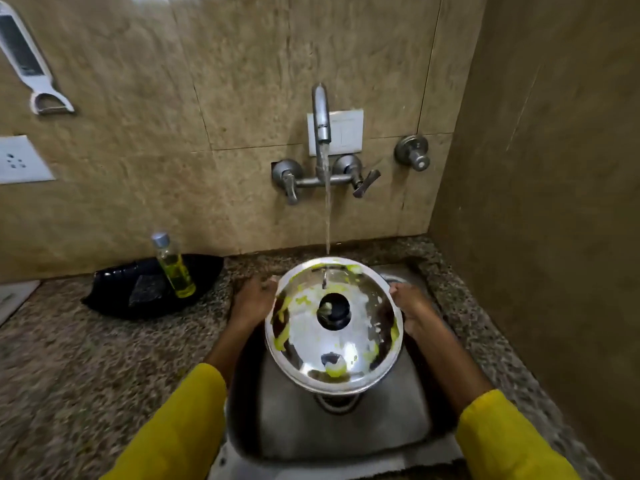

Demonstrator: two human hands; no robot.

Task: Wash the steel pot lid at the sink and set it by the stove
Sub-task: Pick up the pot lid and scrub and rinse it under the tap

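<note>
The round steel pot lid point(346, 344) with a black knob point(335, 310) is held tilted over the steel sink point(346, 431), knob side facing me. Yellow-green soap smears cover parts of its surface. My left hand point(252, 301) grips its left rim and my right hand point(410, 304) grips its right rim. Water runs from the wall tap point(321, 112) in a thin stream point(327, 216) and lands on the lid's upper part, above the knob. Both sleeves are yellow.
A black tray point(114, 289) on the granite counter point(86, 358) left of the sink holds a bottle of yellow-green liquid point(173, 268) and a dark scrub pad point(145, 291). Two tap handles point(291, 180) point(363, 181) stick out from the tiled wall. A side wall stands close on the right.
</note>
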